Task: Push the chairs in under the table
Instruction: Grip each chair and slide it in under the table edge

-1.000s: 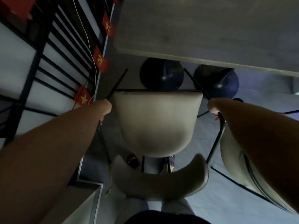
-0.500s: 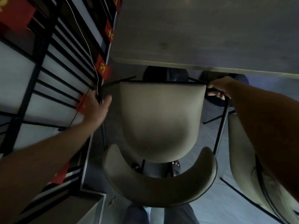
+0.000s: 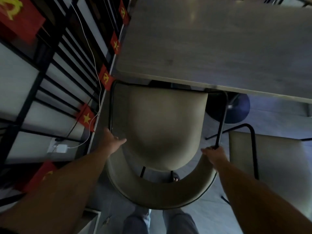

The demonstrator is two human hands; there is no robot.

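Note:
A beige padded chair (image 3: 162,125) with a thin black metal frame stands directly below me, its curved backrest (image 3: 160,191) nearest me. The front edge of its seat sits just under the near edge of the grey table (image 3: 211,48). My left hand (image 3: 112,141) rests on the chair's left black armrest bar, thumb pointing toward the seat. My right hand (image 3: 213,153) is closed around the rear end of the right armrest bar, beside the backrest tip.
A second beige chair (image 3: 270,159) stands close on the right. A black-railed partition (image 3: 50,85) with red flags, a white cable and a charger runs along the left. A round dark table base (image 3: 236,108) sits under the table. My legs are behind the backrest.
The chair has slid forward, its seat front now under the table edge. Both hands have shifted back along the armrest bars from the front corners to near the backrest.

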